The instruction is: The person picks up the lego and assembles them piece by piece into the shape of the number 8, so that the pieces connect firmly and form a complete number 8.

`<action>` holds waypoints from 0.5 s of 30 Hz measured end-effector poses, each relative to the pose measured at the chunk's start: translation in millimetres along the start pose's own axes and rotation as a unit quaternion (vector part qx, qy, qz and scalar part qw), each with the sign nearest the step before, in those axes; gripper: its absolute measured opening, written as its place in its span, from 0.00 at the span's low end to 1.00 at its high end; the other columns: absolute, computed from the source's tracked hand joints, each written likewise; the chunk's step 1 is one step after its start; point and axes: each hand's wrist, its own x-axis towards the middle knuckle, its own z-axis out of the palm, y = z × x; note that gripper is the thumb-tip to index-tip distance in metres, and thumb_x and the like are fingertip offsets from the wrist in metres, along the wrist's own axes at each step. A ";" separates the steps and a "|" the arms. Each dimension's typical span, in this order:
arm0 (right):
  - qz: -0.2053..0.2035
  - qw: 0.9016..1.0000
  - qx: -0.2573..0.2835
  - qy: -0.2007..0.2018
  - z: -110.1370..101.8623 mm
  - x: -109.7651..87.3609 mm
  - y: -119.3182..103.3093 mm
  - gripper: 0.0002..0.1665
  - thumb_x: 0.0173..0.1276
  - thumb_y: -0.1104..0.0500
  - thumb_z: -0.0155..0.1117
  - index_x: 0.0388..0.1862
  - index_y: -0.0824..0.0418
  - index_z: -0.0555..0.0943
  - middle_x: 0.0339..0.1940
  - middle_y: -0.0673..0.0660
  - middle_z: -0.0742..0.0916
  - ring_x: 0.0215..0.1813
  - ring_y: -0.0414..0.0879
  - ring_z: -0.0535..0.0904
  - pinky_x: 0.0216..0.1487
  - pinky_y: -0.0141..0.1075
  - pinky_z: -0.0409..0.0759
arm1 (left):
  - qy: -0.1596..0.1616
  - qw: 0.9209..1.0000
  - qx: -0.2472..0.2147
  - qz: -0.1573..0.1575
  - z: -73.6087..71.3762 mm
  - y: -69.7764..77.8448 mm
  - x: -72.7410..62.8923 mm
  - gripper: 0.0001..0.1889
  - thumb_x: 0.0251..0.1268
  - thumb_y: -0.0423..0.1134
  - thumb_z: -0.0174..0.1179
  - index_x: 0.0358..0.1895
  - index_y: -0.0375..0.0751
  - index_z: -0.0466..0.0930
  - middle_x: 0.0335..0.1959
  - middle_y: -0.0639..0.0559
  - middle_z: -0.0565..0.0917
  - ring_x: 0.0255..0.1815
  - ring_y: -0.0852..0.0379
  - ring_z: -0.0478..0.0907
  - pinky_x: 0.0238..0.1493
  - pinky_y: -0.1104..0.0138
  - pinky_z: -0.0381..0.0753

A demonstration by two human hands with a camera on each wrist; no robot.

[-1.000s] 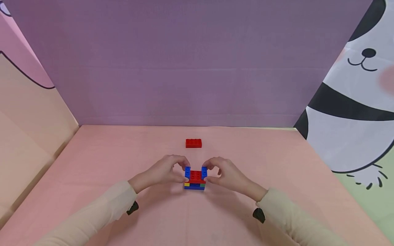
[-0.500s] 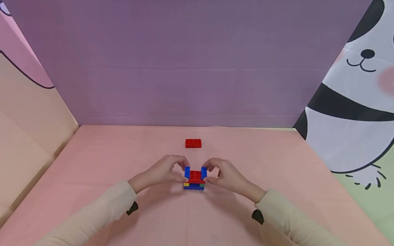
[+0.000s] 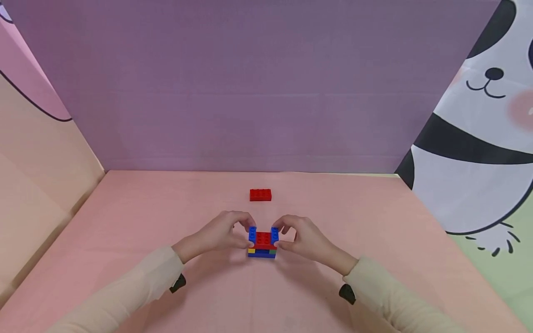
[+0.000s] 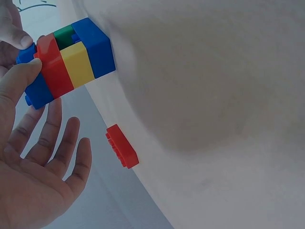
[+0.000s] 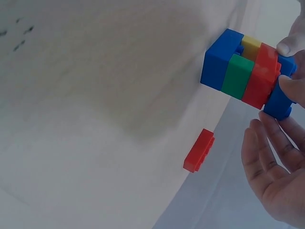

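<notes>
A small stack of toy building bricks stands on the pink table. At its bottom is a blue brick point(image 4: 97, 47), with a yellow brick point(image 4: 77, 65) and a green brick point(image 5: 238, 76) side by side above it, a gap between them. Across those lies a red brick point(image 3: 263, 239). Two small blue bricks sit on its ends. My left hand point(image 3: 225, 231) pinches the left small blue brick point(image 3: 252, 235) between thumb and finger; my right hand point(image 3: 306, 238) pinches the right small blue brick point(image 3: 275, 236) likewise. The other fingers extend, visible in both wrist views.
Beyond the stack, a loose red brick point(image 3: 260, 195) lies on the pink table point(image 3: 166, 199). A purple wall point(image 3: 250, 92) rises behind the table's far edge. A panda-printed panel point(image 3: 479, 138) stands on the right, a beige panel point(image 3: 37, 185) on the left.
</notes>
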 end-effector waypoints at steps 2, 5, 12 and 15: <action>0.000 1.000 0.000 -0.001 0.0 0.1 -0.2 0.20 0.51 0.58 0.71 0.44 0.57 0.78 0.39 0.51 0.84 0.41 0.48 0.78 0.29 0.26 0.75 | 0.000 1.000 0.000 0.001 0.0 -0.5 -0.1 0.16 0.46 0.44 0.70 0.41 0.55 0.77 0.37 0.62 0.80 0.48 0.53 0.75 0.53 0.53 0.72; -0.002 1.000 -0.002 -0.003 -0.1 0.5 -0.1 0.20 0.51 0.58 0.71 0.44 0.58 0.78 0.39 0.51 0.84 0.41 0.49 0.78 0.29 0.26 0.75 | -0.001 1.000 -0.001 0.001 -0.3 -0.8 -0.1 0.17 0.47 0.44 0.70 0.41 0.55 0.77 0.37 0.63 0.80 0.48 0.54 0.75 0.53 0.52 0.72; -0.017 1.000 0.010 -0.015 -1.3 3.1 3.1 0.19 0.51 0.60 0.71 0.43 0.58 0.78 0.40 0.52 0.84 0.40 0.48 0.79 0.33 0.32 0.80 | -0.001 1.000 -0.001 0.006 0.1 -1.3 0.0 0.17 0.47 0.44 0.70 0.41 0.54 0.77 0.37 0.63 0.80 0.48 0.52 0.76 0.54 0.53 0.71; -0.018 1.000 0.016 -0.019 -1.6 4.0 4.2 0.19 0.51 0.60 0.71 0.43 0.58 0.78 0.40 0.52 0.84 0.40 0.48 0.79 0.37 0.39 0.81 | -0.001 1.000 -0.002 0.004 0.0 -0.3 -0.4 0.17 0.47 0.44 0.70 0.41 0.54 0.77 0.37 0.63 0.80 0.48 0.53 0.76 0.54 0.53 0.71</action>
